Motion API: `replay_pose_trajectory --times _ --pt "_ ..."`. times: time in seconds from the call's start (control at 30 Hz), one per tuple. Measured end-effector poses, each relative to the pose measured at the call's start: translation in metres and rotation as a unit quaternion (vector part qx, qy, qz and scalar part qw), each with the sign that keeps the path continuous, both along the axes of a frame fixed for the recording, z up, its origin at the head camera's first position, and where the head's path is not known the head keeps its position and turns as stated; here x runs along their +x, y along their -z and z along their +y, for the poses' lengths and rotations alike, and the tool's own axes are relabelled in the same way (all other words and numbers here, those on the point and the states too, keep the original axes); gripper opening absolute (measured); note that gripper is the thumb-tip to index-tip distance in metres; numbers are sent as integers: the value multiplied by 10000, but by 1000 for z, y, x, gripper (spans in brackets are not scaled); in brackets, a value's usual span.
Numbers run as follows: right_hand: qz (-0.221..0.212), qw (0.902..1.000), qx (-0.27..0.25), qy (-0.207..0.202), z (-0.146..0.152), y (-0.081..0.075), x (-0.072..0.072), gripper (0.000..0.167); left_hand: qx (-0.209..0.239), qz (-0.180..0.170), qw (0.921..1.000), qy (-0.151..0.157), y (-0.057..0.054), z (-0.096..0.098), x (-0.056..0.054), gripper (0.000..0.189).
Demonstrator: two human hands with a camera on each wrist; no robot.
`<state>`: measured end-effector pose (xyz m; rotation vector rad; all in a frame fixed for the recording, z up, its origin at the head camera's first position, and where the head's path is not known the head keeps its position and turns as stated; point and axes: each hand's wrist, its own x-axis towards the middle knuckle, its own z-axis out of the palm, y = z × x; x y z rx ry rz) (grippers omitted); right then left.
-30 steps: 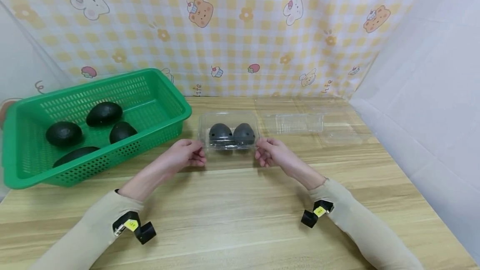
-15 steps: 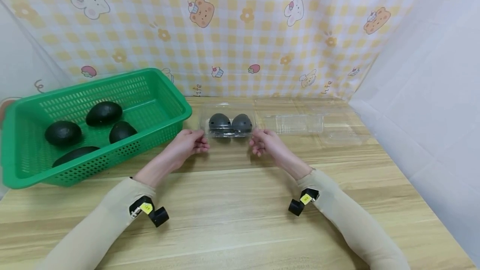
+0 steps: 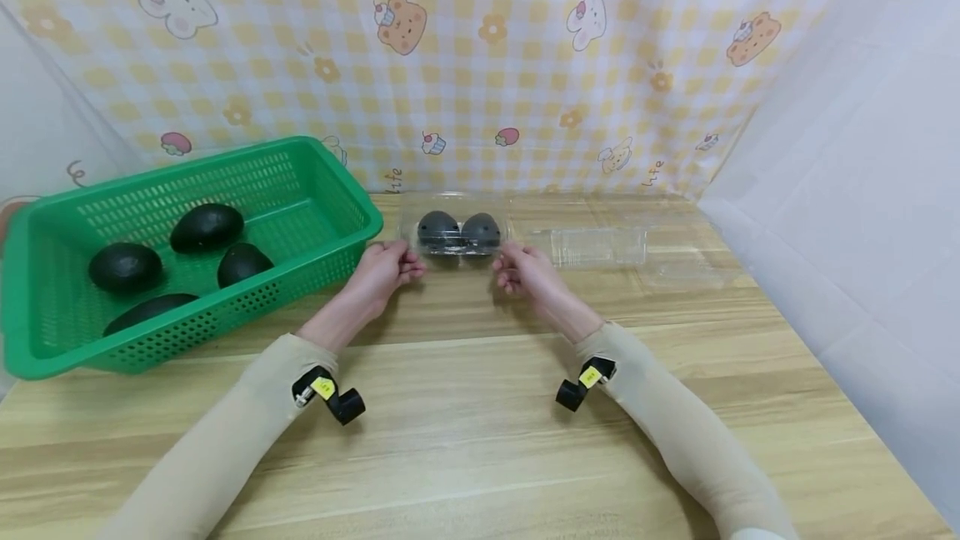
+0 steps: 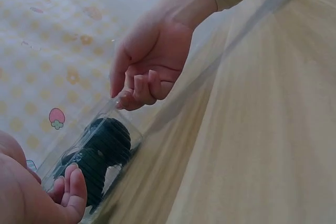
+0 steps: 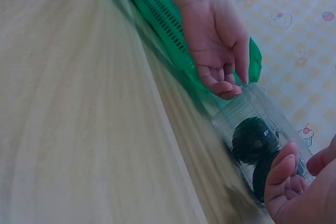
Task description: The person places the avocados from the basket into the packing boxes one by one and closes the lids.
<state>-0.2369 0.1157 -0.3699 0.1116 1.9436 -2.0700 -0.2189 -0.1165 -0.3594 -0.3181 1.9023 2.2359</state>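
"What's happening?"
"The left hand (image 3: 381,273) and right hand (image 3: 531,272) are pinching opposite ends of the clear box (image 3: 456,240)."
"Where's it sitting?"
"It's resting on the table (image 3: 457,407), holding 2 avocados (image 3: 438,229), beside the green basket (image 3: 309,277)."

The head view is bright and evenly lit, with a pale sheen on the wooden tabletop (image 3: 465,440), soft shadows along the sleeved forearms (image 3: 217,432) and white glints on the clear plastic clamshell (image 3: 459,251). Both wrist views are dimmer and hazier, the tabletop's grain smeared, the avocados inside the clamshell (image 4: 111,137) nearly black.
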Motion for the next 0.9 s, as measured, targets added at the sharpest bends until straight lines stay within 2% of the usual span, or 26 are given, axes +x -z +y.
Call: replay_pose_trajectory --times 0.17,0.27,0.4,0.6,0.7,0.9 --pt "39 9994 -213 258 -6 0 -10 24 116 -31 9994 -321 0 5 -9 23" --pt "9 9982 -379 471 -10 0 -14 16 191 -42 9987 -464 0 9 -13 27" --pt "-3 9962 -559 673 -13 0 -17 8 188 -55 9984 -522 0 12 -18 38" --pt "75 9946 -686 775 -17 0 -21 5 199 -51 9979 -608 -1 15 -25 40" --pt "74 9942 -711 806 -18 2 -21 11 245 -56 9977 -625 0 16 -28 41" --pt "125 9942 -739 766 -20 4 -22 38 313 -74 9973 -655 2 17 -34 42"
